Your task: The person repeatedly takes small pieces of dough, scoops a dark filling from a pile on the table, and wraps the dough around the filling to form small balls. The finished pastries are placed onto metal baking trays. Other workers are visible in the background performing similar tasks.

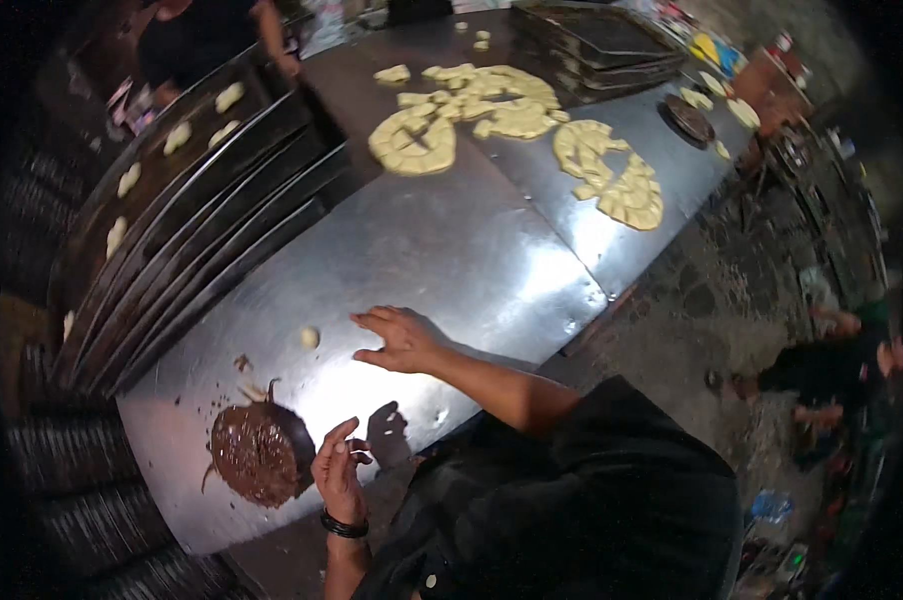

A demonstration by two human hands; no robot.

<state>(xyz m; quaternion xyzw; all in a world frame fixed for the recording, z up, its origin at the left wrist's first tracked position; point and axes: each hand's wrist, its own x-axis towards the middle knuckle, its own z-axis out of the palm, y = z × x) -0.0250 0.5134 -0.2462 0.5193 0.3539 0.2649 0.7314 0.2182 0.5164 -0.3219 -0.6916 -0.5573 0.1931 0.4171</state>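
Head view: one dough ball (311, 338) lies on the metal table (452, 240), left of the right hand (400, 340) (spread wide, empty). One brown mound (257, 460) sits beside the left hand (340, 470), half curled, holding nothing visible; six dough pieces (177, 137) dot the top tray (162, 205).

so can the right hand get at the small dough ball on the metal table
Probably yes: the right hand appears empty and is close by, fingers spread toward the small dough ball, with only bare metal table visible between them.
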